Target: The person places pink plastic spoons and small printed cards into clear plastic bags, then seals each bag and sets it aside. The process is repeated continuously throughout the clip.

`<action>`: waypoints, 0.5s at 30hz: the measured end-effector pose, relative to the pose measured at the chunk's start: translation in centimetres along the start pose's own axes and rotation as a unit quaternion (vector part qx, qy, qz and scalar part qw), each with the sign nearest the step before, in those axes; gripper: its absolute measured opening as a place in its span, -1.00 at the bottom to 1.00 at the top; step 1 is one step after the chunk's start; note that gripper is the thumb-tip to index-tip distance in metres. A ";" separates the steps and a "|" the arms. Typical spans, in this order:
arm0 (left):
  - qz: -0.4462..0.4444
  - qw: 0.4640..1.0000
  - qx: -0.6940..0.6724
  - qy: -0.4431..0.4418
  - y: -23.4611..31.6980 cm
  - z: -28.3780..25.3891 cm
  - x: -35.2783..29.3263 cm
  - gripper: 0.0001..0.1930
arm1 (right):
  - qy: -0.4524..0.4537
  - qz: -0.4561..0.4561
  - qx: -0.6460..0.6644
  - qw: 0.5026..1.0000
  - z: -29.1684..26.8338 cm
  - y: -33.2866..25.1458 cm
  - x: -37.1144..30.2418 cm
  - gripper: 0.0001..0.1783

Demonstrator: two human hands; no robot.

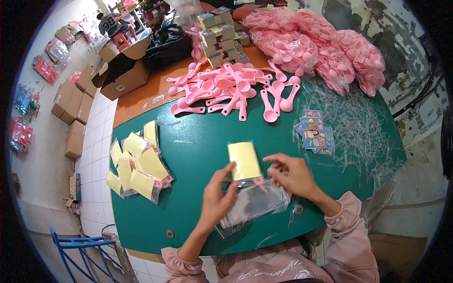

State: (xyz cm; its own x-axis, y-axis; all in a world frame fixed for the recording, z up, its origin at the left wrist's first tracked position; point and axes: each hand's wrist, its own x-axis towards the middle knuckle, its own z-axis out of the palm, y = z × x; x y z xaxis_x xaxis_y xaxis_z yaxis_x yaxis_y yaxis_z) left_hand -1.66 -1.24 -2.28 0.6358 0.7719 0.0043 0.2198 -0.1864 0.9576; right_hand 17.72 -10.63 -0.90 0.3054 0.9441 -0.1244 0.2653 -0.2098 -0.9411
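My left hand (219, 195) grips the left edge of a clear plastic packet with a plain yellow card (244, 159) in it. A bit of pink shows at the packet's lower edge. Under it lies a stack of clear plastic bags (255, 203) near the table's front edge. To the packet's right, my right hand (295, 175) hovers with fingers apart and nothing seen in them. Several finished-looking packets with yellow cards (148, 167) lie in a loose pile at the left. Beyond, pink measuring spoons (229, 85) are heaped.
Small blue printed cards (315, 133) lie right of centre, beside scattered clear plastic strips (358, 127). Bulging bags of pink spoons (325, 47) fill the back right. Banded card stacks (218, 40) stand behind the heap. A blue metal frame (87, 243) is at the lower left.
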 end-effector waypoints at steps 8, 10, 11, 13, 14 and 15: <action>0.092 0.796 0.511 0.311 1.0 -8.8 -1.3 -0.62 | 0.260 0.112 -0.530 0.800 -8.4 2.2 0.7 -0.71; 0.092 0.927 0.348 0.102 3.0 -5.5 -0.5 -0.73 | 0.264 0.106 -0.500 0.818 -9.8 3.8 0.8 -0.72; 0.137 0.936 0.325 0.016 2.9 -3.4 -0.3 -0.75 | 0.264 0.100 -0.465 0.839 -10.2 4.6 0.8 -0.73; 0.096 0.922 0.363 -0.096 3.7 1.0 -0.4 -0.65 | 0.264 0.083 -0.457 0.845 -10.2 4.8 0.9 -0.75; 0.154 0.914 0.363 -0.094 2.9 2.6 -0.2 -0.64 | 0.270 0.071 -0.447 0.850 -10.3 4.7 0.9 -0.76; 0.181 0.906 0.374 -0.076 2.3 3.3 -0.1 -0.66 | 0.269 0.066 -0.447 0.851 -10.2 4.5 0.9 -0.76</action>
State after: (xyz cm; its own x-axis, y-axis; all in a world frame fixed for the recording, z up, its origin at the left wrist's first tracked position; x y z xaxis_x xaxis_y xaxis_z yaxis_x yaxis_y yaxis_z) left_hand 1.26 -3.74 -1.09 0.8485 0.4959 0.1847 0.3807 -0.8144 0.4379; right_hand 28.53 -13.31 -1.99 0.6969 0.6950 0.1771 0.7122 -0.6414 -0.2853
